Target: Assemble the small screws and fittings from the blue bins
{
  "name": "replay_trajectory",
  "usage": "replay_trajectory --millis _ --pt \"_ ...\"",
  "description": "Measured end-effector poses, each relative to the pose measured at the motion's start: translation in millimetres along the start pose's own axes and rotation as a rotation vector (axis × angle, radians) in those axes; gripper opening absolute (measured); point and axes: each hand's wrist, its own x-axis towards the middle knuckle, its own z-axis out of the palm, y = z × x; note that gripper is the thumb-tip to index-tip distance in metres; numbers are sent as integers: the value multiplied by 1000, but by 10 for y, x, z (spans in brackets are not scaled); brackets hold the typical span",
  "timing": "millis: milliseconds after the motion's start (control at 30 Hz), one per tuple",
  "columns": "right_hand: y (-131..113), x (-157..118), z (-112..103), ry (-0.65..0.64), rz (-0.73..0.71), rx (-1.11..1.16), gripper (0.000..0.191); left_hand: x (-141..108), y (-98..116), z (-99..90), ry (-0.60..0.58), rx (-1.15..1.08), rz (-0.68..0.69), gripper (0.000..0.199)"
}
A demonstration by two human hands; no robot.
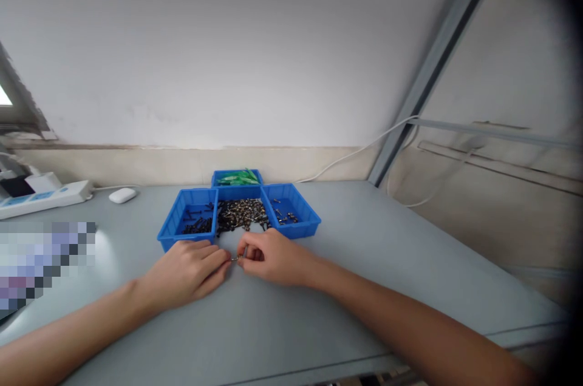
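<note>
My left hand (194,267) and my right hand (266,257) meet low over the table, fingertips pinched. Between them shows a small screw-like metal part (234,259), thin and shiny; the fingers cover its ends. Just beyond is a blue bin (241,192) with a heap of mixed dark and brass-coloured small hardware, some of it at the near edge. To its left, another blue bin (170,225) holds dark screws (200,225). The right blue bin (303,229) contains a few brass-and-dark pieces (286,216).
Behind these stands a blue bin (214,178) with green slender items (239,178). A power strip (68,193), a white case (122,195) and a blurred-out flat object (45,264) lie left. A white cable (350,159) runs along the wall to a metal post (410,101).
</note>
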Motion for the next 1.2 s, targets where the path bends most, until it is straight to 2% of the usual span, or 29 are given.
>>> replay_trajectory --millis 300,533,733,967,1200 --pt "-57 -27 1 -50 6 -38 7 34 35 -1 2 -79 46 31" --pt "-67 -31 -2 -87 -60 -98 14 45 64 -41 52 -22 103 33" --pt "-50 -20 11 -32 -74 -22 19 45 40 -40 52 -27 89 34" --pt "-34 -19 -4 -74 -110 -92 13 33 31 -39 36 -26 107 32" --pt "-52 -13 -38 -117 -99 -77 18 39 34 -38 53 -8 115 31"
